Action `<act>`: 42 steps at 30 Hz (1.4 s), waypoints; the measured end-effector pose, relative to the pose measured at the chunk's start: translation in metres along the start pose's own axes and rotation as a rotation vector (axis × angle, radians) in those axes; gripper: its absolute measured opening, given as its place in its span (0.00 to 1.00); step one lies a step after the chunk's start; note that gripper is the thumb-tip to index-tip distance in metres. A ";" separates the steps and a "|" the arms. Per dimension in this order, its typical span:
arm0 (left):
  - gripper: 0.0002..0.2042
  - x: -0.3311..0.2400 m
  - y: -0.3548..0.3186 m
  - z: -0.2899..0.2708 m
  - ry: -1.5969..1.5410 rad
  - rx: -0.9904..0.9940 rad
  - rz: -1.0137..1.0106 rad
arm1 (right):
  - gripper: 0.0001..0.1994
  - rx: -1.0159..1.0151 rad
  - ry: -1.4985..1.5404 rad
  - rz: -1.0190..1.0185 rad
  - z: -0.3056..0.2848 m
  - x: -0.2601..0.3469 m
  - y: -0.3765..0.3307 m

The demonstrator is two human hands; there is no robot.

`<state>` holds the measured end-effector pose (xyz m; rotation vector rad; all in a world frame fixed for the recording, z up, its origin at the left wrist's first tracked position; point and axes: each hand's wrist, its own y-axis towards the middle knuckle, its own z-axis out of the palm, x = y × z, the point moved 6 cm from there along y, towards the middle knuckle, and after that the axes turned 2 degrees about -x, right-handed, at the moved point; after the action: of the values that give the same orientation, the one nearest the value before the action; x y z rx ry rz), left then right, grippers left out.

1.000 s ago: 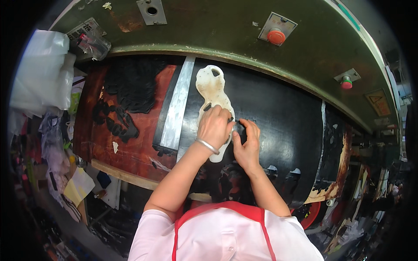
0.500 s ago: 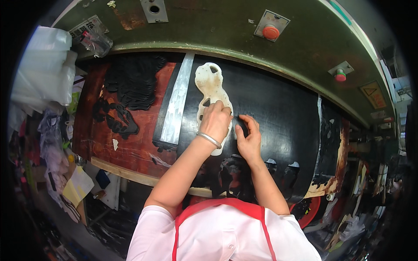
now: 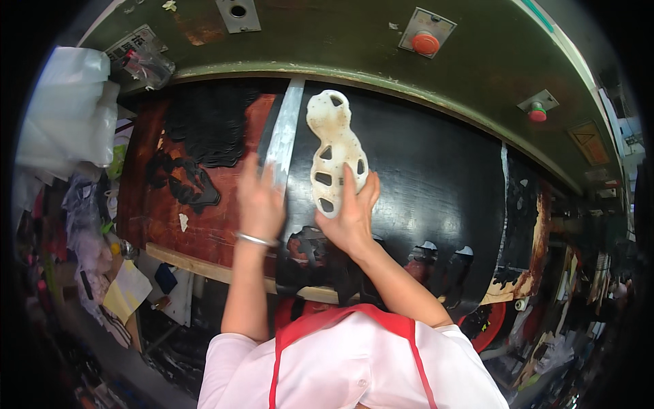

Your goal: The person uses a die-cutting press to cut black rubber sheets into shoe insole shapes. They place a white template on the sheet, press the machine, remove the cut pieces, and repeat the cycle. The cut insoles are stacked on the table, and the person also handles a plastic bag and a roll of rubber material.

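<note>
A white, sole-shaped plate with several cut-out holes point(image 3: 332, 140), probably a cutting die, lies on a black sheet that looks like rubber point(image 3: 422, 170). My right hand point(image 3: 353, 217) grips its near end: the index finger lies on top, other fingers are at the right edge, and the thumb is by the near tip. My left hand point(image 3: 261, 204) is left of the plate, over the edge of the red-brown board point(image 3: 218, 235) beside a pale metal strip point(image 3: 283, 136). Motion smears its fingers, so whether they hold anything does not show.
A pile of black cut pieces point(image 3: 208, 126) and looser black scraps point(image 3: 184, 180) lie on the board at left. Holes show along the sheet's near edge. Beyond stands a green machine beam point(image 3: 327, 41) with a red button point(image 3: 425, 43). A red tub point(image 3: 485, 330) is at lower right.
My left hand has left the plate and swung left toward the red-brown board. My right hand has come from beside the plate onto its near end. The plate has shifted slightly away from me.
</note>
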<state>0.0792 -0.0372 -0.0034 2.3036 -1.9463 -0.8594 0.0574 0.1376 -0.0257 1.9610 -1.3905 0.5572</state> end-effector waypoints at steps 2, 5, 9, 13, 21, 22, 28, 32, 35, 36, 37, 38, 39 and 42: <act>0.25 -0.011 -0.024 0.025 0.021 0.092 0.073 | 0.50 -0.103 0.066 0.025 0.000 -0.001 0.003; 0.26 -0.010 -0.037 0.045 0.105 0.170 0.075 | 0.48 -0.021 0.434 0.182 -0.019 -0.023 0.014; 0.28 -0.005 -0.034 0.042 0.033 0.150 0.074 | 0.43 0.086 1.184 0.434 -0.080 -0.054 0.024; 0.28 -0.005 -0.026 0.050 0.085 0.224 0.018 | 0.42 0.033 0.329 0.297 -0.110 -0.073 0.015; 0.26 -0.007 0.011 0.060 0.151 0.092 0.074 | 0.47 -0.180 0.113 0.041 -0.061 -0.094 0.053; 0.26 -0.005 0.019 0.064 0.157 0.102 0.038 | 0.47 -0.173 0.116 0.036 -0.061 -0.096 0.062; 0.22 -0.002 0.079 0.081 0.086 -0.039 0.031 | 0.51 -0.130 0.122 0.011 -0.072 -0.119 0.116; 0.18 0.022 0.091 0.058 -0.319 -0.193 -0.028 | 0.39 -0.580 0.276 0.252 -0.174 -0.172 0.127; 0.10 0.037 0.066 0.050 -0.325 -0.214 -0.239 | 0.40 -0.892 -0.069 0.249 -0.270 -0.198 0.148; 0.08 0.041 0.057 0.060 -0.403 -0.130 -0.359 | 0.41 -0.865 -0.184 0.174 -0.283 -0.201 0.165; 0.08 0.042 0.049 0.071 -0.382 0.003 -0.437 | 0.42 -0.870 -0.275 0.110 -0.290 -0.203 0.178; 0.09 0.030 0.050 0.075 -0.167 0.007 -0.252 | 0.44 -0.845 -0.302 0.117 -0.288 -0.208 0.188; 0.11 0.021 0.053 0.086 0.063 0.074 -0.123 | 0.44 -0.877 -0.297 0.136 -0.285 -0.213 0.190; 0.15 0.017 0.073 0.096 0.058 -0.100 -0.061 | 0.46 -0.932 -0.242 0.104 -0.273 -0.219 0.189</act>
<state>-0.0247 -0.0371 -0.0663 2.3147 -1.7769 -0.8635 -0.1868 0.4376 0.0668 1.2136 -1.5159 -0.2842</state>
